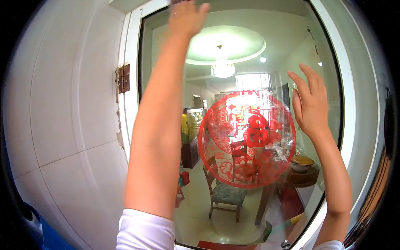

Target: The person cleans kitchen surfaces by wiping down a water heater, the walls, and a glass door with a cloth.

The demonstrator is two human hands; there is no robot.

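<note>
My left hand [185, 18] is raised to the top of the glass door pane [208, 21], its fingers partly cut off by the upper edge of the head view. A dark thing [181, 1] shows at those fingers, too little of it to name. The thumb sticks out to the right. My right hand [311, 104] is up at the right side of the pane, fingers spread, holding nothing; whether it touches the glass I cannot tell. Between my arms, a round red paper-cut decoration [248, 183] is stuck on the pane, with glare across its upper part.
A white door frame [132, 54] with a rusty hinge [123, 78] borders the pane, beside a tiled wall [75, 104]. Through the glass appear a lit chandelier [223, 69], a chair [227, 196] and a covered bowl [301, 162] on a table.
</note>
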